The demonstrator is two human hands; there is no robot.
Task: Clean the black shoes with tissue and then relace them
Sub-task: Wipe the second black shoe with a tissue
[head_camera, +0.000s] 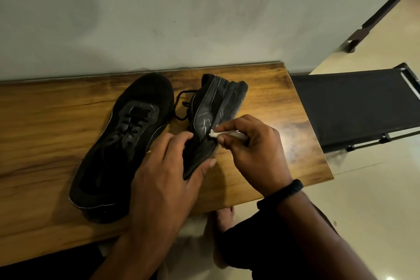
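Note:
Two black shoes are on a wooden table. The left shoe lies flat, laced, its toe toward me. The right shoe is tipped on its side, its grey-marked flank facing up. My left hand grips the near end of this tipped shoe, fingers over the top and thumb under the sole edge. My right hand pinches a rolled white tissue, whose tip touches the shoe's side. Loose black laces hang between the two shoes.
The table's back edge meets a pale wall. A black folding stand is beside the table's right end. Beige floor tiles lie to the right; my knee and bare foot show below the front edge.

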